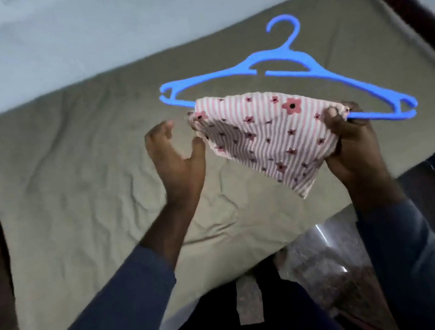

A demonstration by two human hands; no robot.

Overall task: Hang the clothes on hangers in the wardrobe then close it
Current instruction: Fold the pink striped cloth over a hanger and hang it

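A blue plastic hanger (294, 60) is held in the air above the bed, hook pointing away. A small pink-and-white striped garment with red flowers (265, 135) is draped over its lower bar. My right hand (354, 141) grips the garment's right edge together with the hanger's bar. My left hand (175, 154) is beside the garment's left corner, fingers loosely spread, thumb close to the cloth, holding nothing that I can see. The wardrobe is out of view.
A bed with a wrinkled olive-grey sheet (76, 171) lies below the hands. Its dark wooden frame (406, 3) runs along the right side and the left edge. A pale wall (50, 34) is behind. Speckled floor (318, 262) shows near my legs.
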